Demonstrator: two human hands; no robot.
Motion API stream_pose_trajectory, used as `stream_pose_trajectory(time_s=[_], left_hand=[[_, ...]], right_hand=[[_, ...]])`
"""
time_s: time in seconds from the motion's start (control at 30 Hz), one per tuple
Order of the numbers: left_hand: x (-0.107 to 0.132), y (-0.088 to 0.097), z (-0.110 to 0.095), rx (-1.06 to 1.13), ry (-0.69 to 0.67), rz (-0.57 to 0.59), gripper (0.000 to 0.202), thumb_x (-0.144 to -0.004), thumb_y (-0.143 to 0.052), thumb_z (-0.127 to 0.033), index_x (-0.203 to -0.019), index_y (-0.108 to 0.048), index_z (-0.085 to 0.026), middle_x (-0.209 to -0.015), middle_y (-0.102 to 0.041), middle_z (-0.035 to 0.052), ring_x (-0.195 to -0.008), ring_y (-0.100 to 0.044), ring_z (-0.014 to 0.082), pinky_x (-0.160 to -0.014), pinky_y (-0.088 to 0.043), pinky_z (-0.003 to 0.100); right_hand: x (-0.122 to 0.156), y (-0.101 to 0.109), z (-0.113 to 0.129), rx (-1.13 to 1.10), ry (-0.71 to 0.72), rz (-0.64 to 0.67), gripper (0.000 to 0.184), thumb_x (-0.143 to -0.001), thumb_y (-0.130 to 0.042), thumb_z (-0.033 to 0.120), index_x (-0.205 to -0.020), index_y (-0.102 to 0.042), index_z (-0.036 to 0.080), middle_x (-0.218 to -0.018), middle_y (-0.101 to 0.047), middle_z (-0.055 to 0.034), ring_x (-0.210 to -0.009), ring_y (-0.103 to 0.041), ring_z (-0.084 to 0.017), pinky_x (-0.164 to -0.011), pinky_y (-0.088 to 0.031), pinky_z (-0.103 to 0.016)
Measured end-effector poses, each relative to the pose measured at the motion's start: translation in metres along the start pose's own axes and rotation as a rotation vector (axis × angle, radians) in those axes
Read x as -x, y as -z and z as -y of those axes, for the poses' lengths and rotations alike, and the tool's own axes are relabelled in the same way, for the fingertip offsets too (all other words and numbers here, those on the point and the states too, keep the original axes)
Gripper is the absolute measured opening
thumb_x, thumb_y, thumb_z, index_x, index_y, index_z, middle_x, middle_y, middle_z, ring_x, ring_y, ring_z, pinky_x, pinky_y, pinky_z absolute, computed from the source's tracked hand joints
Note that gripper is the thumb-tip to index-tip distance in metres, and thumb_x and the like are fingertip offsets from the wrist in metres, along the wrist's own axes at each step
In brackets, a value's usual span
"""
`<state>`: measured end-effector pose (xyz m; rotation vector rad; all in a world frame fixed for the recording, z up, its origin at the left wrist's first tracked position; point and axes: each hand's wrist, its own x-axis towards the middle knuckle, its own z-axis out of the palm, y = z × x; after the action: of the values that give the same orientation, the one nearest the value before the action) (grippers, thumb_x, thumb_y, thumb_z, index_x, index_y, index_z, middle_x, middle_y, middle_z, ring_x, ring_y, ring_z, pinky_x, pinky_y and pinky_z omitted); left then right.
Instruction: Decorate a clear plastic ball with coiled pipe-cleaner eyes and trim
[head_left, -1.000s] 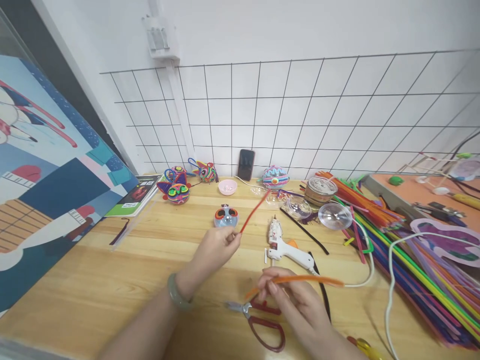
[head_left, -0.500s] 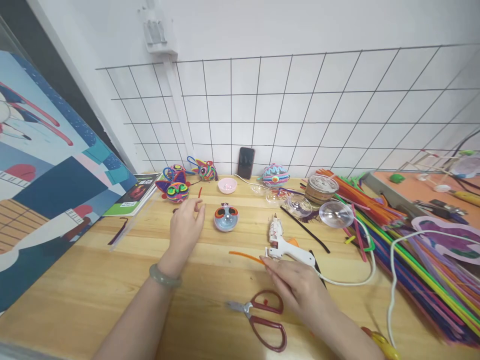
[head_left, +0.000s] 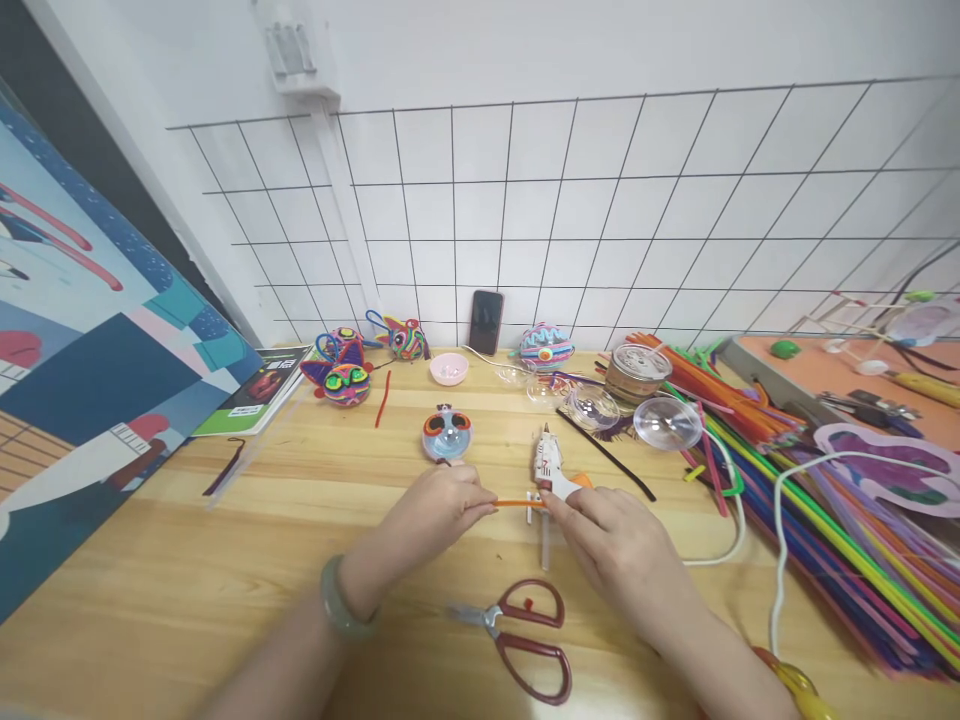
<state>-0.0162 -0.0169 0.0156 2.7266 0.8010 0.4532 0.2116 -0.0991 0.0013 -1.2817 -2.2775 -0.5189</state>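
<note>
An orange pipe cleaner (head_left: pixel 516 503) is stretched level between my two hands. My left hand (head_left: pixel 442 500) pinches its left end, while my right hand (head_left: pixel 611 535) pinches the right end. Just beyond my right fingers lies a white glue gun (head_left: pixel 550 462), partly covered by that hand. Scissors with dark red handles (head_left: pixel 499 625) lie in front, their blades pointing left. Behind my left hand sits a clear plastic ball (head_left: pixel 450 440) with orange-and-black eye rings on it.
A red pipe cleaner (head_left: pixel 383 398), a pink bowl (head_left: pixel 448 369) and colourful wrapped figures (head_left: pixel 345 382) are farther back. A phone (head_left: pixel 487 322) leans on the wall. Clear half-shells (head_left: pixel 667 424), a tin (head_left: pixel 637 375) and bundled pipe cleaners (head_left: pixel 825 530) fill the right side, with a white cord (head_left: pixel 780 570).
My left hand has come from beside the colourful figures, moving right and nearer, and now grips the orange pipe cleaner's free end. The red pipe cleaner behind it is uncovered.
</note>
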Motion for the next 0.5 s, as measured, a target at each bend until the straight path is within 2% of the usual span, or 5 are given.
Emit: stream_pose_trajectory(time_s=[0.17, 0.27, 0.37, 0.5], left_hand=[[-0.002, -0.003, -0.004, 0.006, 0.035, 0.045, 0.026, -0.09, -0.045, -0.028, -0.09, -0.069, -0.018, -0.08, -0.065, 0.0059, -0.08, -0.058, 0.0169, -0.071, -0.039, 0.027], [-0.003, -0.004, -0.005, 0.1, 0.099, 0.064, 0.025, -0.089, -0.046, -0.027, -0.087, -0.069, -0.017, -0.081, -0.067, 0.0061, -0.079, -0.058, 0.0166, -0.071, -0.039, 0.026], [-0.004, -0.006, -0.006, 0.281, 0.2, 0.069, 0.022, -0.086, -0.048, -0.028, -0.086, -0.068, -0.017, -0.079, -0.067, 0.0042, -0.074, -0.058, 0.0153, -0.068, -0.039, 0.025], [-0.005, -0.012, -0.005, 0.671, 0.37, 0.089, 0.023, -0.082, -0.053, -0.034, -0.08, -0.066, -0.015, -0.07, -0.063, 0.001, -0.063, -0.053, 0.012, -0.059, -0.037, 0.022]], right_hand=[[0.0, -0.002, -0.003, -0.022, -0.013, -0.002, 0.027, -0.092, -0.043, 0.015, -0.107, -0.064, 0.012, -0.077, -0.063, -0.0093, -0.068, -0.057, -0.019, -0.061, -0.043, -0.031], [0.0, -0.003, -0.004, -0.053, -0.034, 0.003, 0.026, -0.092, -0.043, 0.015, -0.107, -0.064, 0.012, -0.076, -0.064, -0.0084, -0.067, -0.058, -0.018, -0.059, -0.044, -0.03], [-0.001, -0.002, -0.003, -0.092, -0.058, 0.005, 0.026, -0.092, -0.044, 0.019, -0.109, -0.063, 0.012, -0.078, -0.064, -0.0087, -0.068, -0.059, -0.018, -0.061, -0.046, -0.03], [-0.003, -0.002, -0.002, -0.135, -0.059, 0.006, 0.025, -0.093, -0.044, 0.021, -0.108, -0.063, 0.013, -0.08, -0.065, -0.0093, -0.071, -0.061, -0.018, -0.063, -0.046, -0.03]])
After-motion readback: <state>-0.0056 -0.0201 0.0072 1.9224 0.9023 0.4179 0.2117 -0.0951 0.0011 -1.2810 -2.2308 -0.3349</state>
